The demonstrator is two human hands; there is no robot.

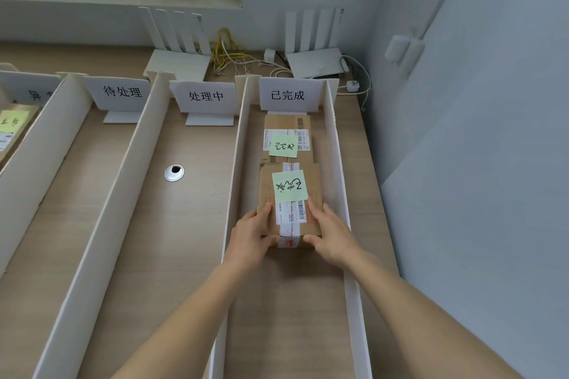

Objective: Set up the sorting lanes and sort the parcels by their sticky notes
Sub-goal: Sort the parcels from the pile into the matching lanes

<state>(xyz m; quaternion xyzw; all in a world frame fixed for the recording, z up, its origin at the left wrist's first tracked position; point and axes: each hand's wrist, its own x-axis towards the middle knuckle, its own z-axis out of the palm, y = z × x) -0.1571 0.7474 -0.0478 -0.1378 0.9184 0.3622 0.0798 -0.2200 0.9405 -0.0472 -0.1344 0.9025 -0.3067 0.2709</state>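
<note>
1. Here, both hands are gripping the near parcel (289, 194) in the rightmost lane, near the table's (191, 224) right edge: the left hand (251, 235) is curling round its near left corner, the right hand (331, 235) round its near right corner.
2. A green sticky note (290, 185) is sitting on top of that parcel.
3. A second parcel (288, 137) with its own green note (283, 146) is lying just beyond, touching it, below the lane sign (288, 95) reading 已完成.
4. White dividers (234, 181) are walling the lane on both sides.
</note>
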